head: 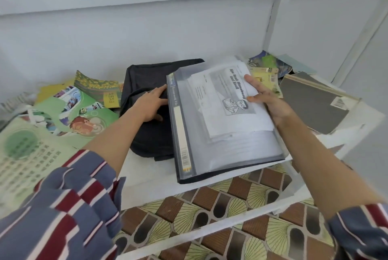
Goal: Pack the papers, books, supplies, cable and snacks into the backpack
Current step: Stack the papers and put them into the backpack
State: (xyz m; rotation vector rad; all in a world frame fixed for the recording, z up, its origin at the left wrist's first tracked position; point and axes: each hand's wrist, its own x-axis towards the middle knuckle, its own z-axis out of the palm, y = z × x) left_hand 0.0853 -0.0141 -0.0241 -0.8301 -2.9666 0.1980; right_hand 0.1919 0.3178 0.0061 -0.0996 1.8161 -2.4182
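A black backpack [147,133] lies flat on the white shelf [147,177], partly covered by a translucent grey document file [235,146]. On the file rests a stack of white papers [231,96] with a cartoon print on top. My right hand [266,100] grips the right edge of that stack, thumb on top. My left hand [152,103] rests on the backpack beside the file's spine, its fingertips at the file's edge.
Green illustrated books [69,110] and a printed green sheet [23,159] cover the shelf's left side. At the right lie a grey folder [310,100], small yellow packets [266,77] and colourful booklets [266,60]. A white wall stands behind; patterned floor tiles [231,217] show below.
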